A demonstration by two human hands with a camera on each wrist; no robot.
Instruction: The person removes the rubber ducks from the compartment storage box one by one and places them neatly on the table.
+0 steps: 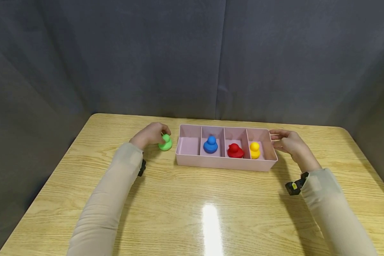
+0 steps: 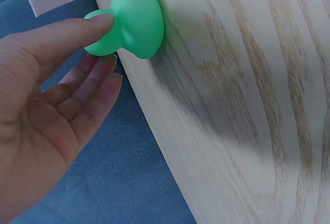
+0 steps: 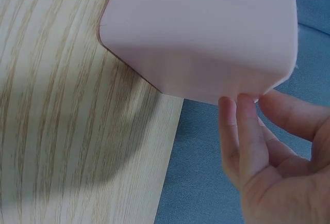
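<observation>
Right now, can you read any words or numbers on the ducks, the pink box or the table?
None: no words, numbers or signs can be read anywhere.
Green duck: plain.
Blue duck, red duck, yellow duck: plain.
Pink tray: plain.
Yellow spot on the right wrist device: too small to read.

Green duck [image 1: 165,142] at the left hand [image 1: 150,134], pale pink tray [image 1: 224,163] touching the right hand [image 1: 289,142], inside it blue duck [image 1: 210,145], red duck [image 1: 235,150], yellow duck [image 1: 254,150], light wood-grain table [image 1: 211,213], beige sleeves [image 1: 105,209], grey-blue backdrop [image 1: 192,53].
</observation>
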